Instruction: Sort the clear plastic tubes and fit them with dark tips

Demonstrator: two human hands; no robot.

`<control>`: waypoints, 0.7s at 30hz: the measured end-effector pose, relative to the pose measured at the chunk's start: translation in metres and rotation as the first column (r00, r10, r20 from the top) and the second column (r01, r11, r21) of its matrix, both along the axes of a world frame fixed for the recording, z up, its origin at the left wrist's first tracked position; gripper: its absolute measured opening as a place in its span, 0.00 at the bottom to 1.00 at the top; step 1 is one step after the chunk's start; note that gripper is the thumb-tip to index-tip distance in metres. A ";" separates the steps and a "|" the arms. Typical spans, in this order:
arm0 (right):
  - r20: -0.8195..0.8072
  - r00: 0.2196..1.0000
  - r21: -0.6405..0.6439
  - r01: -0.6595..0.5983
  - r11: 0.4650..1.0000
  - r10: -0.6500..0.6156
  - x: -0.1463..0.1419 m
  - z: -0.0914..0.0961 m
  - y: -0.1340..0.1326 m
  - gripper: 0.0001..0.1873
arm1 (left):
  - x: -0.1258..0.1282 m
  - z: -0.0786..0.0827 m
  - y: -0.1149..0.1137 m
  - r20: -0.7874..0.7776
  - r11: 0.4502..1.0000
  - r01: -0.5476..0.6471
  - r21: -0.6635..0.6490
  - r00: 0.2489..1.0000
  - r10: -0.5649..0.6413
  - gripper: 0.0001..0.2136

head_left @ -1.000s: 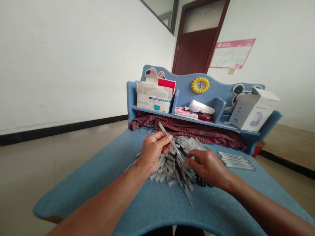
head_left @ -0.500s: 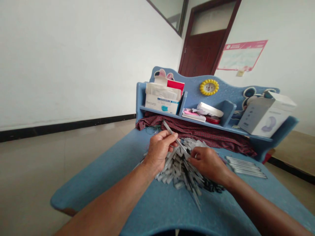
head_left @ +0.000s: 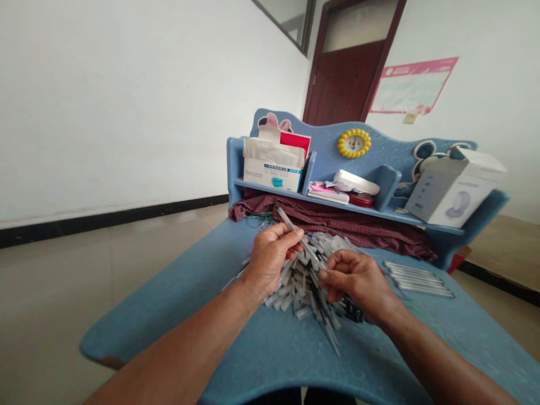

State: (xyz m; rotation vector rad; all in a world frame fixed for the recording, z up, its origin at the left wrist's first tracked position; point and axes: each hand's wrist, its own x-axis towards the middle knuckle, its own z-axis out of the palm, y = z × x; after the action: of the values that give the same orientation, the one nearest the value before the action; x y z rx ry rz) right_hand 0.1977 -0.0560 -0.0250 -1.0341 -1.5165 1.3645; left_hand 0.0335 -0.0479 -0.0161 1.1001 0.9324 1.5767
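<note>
My left hand is closed around a translucent pen barrel, which slants from upper left down toward my right hand. My right hand has its thumb and forefinger pinched together close to the barrel's lower end; whatever lies between the fingertips is too small to make out. Beneath both hands spreads a heap of loose clear pen barrels, with thin dark pieces among them. Small black pieces lie at the heap's right side, partly covered by my right hand.
Several pens lie side by side on the blue table at right. Behind the heap, a checked cloth is bunched under a shelf holding a mask box, papers and a white box.
My right hand has drawn slightly back from the barrel's lower end, and its fingers have turned more into view. My left hand still holds the barrel. The view has shifted slightly.
</note>
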 end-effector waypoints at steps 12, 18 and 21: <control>-0.048 0.996 0.081 0.083 0.993 -0.080 0.004 -0.005 -0.003 0.15 | 0.001 0.000 -0.003 -0.009 0.988 0.148 -0.050 0.989 -0.149 0.08; -0.052 0.996 0.128 0.076 0.989 -0.070 0.009 -0.008 -0.005 0.14 | -0.004 0.003 -0.003 -0.048 0.959 0.261 -0.108 0.962 -0.267 0.08; -0.039 0.996 0.151 0.085 0.985 -0.080 0.010 -0.010 -0.006 0.14 | -0.004 0.004 -0.004 -0.044 0.949 0.287 -0.127 0.955 -0.295 0.08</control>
State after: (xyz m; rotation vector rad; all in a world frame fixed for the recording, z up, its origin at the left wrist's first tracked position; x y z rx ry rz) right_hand 0.2075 -0.0619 -0.0346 -0.9633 -1.5119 1.1834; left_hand 0.0297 -0.0520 -0.0121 1.1499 0.8500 1.2366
